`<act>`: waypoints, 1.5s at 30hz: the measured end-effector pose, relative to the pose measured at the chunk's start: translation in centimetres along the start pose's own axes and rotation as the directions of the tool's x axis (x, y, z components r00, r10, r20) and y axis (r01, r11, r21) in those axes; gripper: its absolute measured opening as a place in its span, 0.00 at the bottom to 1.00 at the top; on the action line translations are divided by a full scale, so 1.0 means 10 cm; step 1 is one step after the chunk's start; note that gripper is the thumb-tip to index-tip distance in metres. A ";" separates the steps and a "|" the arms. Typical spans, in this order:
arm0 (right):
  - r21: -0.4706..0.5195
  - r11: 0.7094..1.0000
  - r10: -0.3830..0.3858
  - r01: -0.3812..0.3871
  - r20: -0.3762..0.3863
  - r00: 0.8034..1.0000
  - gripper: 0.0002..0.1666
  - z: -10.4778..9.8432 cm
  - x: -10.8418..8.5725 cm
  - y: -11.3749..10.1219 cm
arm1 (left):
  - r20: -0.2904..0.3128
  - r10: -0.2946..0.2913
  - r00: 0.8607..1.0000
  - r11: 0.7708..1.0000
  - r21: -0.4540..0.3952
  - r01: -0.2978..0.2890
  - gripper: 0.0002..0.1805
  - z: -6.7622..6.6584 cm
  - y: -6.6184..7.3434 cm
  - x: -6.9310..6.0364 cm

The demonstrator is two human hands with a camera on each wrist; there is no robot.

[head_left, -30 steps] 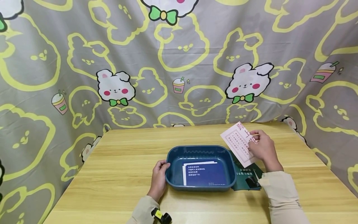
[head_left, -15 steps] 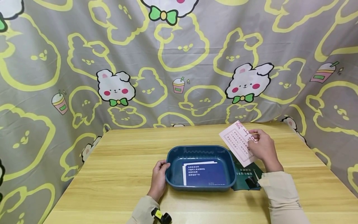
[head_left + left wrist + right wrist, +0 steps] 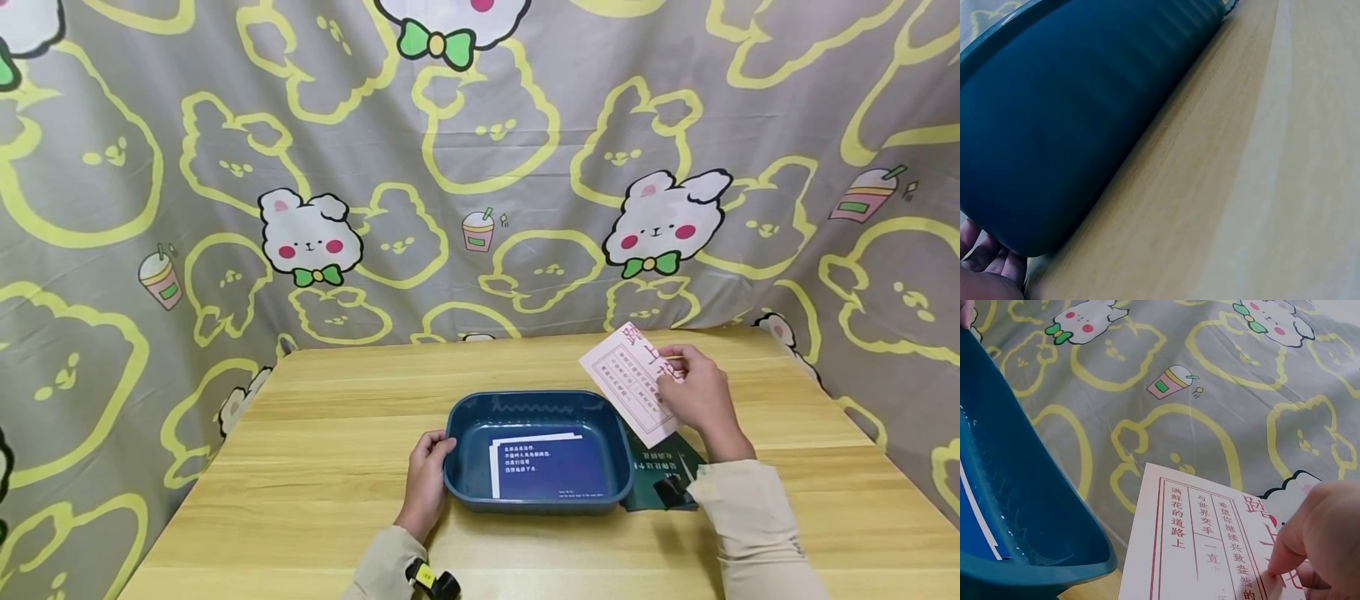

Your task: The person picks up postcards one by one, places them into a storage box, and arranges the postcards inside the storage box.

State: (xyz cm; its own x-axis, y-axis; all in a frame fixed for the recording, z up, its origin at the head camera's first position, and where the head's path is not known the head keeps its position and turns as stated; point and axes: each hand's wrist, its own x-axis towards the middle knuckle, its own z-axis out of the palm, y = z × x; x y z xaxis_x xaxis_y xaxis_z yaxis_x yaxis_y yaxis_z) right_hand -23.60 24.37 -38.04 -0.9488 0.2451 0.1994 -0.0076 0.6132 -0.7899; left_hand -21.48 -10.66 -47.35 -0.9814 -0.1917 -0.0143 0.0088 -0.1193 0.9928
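Pale pink card with red Chinese characters is pinched between thumb and fingers of my right hand, raised beside the tub's right end; its print is readable in the right wrist view. My left hand holds the left end of a dark teal plastic tub, thumb at the rim and fingers along the outside. In the left wrist view, its fingers touch the tub's outer corner. Inside the tub lies a blue card with white writing, on top of white-edged cards.
Dark green cards with white writing lie on the wooden table right of the tub, partly covered by the pink card and right wrist camera. A grey cartoon-patterned curtain hangs behind the table.
My right hand has shifted slightly left with the pink card, bringing it nearer the tub's right end. The left hand and tub stay where they were.
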 end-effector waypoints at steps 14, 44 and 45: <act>-0.019 0.994 -0.104 0.104 0.016 0.994 0.23 0.03 0.00 -0.02 | 0.004 0.006 1.000 1.000 -0.002 -0.006 0.11 0.01 0.01 0.01; -0.043 0.985 -0.166 0.167 0.009 0.986 0.21 0.08 -0.03 -0.04 | 0.000 0.009 1.000 1.000 0.004 -0.009 0.12 0.00 0.00 0.00; -0.044 0.985 -0.169 0.169 0.008 0.986 0.21 0.08 -0.03 -0.04 | 0.001 0.008 1.000 1.000 0.003 -0.008 0.12 0.00 0.00 0.00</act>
State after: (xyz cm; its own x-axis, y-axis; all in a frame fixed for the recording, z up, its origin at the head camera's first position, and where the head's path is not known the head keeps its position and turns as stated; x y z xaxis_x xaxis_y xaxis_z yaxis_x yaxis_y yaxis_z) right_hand -23.52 23.47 -38.25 -0.9363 0.1319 0.3255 -0.1540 0.6786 -0.7182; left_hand -21.48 -10.62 -47.35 -0.9814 -0.1919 -0.0064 0.0160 -0.1151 0.9932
